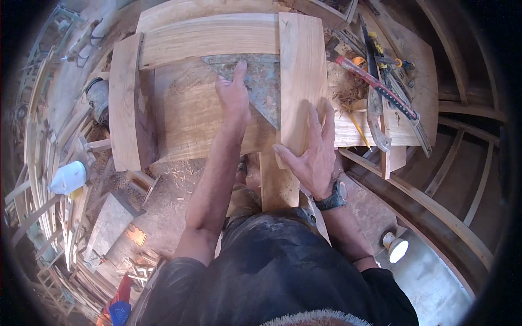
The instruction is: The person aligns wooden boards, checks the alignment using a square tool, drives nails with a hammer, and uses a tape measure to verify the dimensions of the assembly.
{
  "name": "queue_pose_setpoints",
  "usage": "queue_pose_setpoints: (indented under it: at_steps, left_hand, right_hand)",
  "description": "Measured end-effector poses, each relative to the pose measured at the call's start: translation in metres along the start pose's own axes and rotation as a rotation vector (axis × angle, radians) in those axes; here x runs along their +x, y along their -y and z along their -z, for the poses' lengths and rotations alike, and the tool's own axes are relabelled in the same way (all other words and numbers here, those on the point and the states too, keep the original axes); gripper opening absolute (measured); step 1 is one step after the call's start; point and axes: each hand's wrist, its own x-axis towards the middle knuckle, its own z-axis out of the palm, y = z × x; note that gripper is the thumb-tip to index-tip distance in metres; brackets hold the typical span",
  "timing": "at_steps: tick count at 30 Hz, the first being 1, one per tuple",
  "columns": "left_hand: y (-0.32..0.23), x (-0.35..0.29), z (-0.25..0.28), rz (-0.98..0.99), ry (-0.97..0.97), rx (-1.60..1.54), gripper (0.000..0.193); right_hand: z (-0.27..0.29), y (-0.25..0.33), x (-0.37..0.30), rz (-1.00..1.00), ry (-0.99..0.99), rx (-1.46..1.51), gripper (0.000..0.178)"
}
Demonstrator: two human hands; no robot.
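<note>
A weathered triangular metal set square point(263, 87) lies in the corner where a long wooden rail point(212, 35) meets an upright wooden piece point(302, 60). My left hand point(234, 95) grips its slanted edge, thumb on top; the other fingers are mostly hidden. Against the near right part of the upright piece rests my right hand point(312, 157), fingers spread and thumb across the wood. A dark watch point(333, 196) is on that wrist. At the left, a thick wooden block point(126, 103) joins the rail's other end.
A handsaw point(375, 117), a red-and-black tool point(378, 87), a yellow pencil point(360, 130) and wood shavings point(350, 98) lie on the bench at right. A power tool point(99, 100) and a white jug point(69, 177) stand left. A lit lamp point(397, 249) is low right.
</note>
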Motion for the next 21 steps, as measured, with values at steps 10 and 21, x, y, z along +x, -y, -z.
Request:
queue_pose_setpoints:
  at_steps: [10, 21]
  left_hand:
    - [-0.034, 0.003, 0.069, 0.092, 0.15, 0.478, 0.035]
    - [-0.107, 0.023, 0.074, -0.026, 0.288, 1.389, 0.028]
  right_hand:
    - [0.076, -0.095, 0.074, 0.108, -0.292, -0.101, 0.064]
    - [0.095, -0.17, 0.125, 0.07, -0.009, -0.542, 0.039]
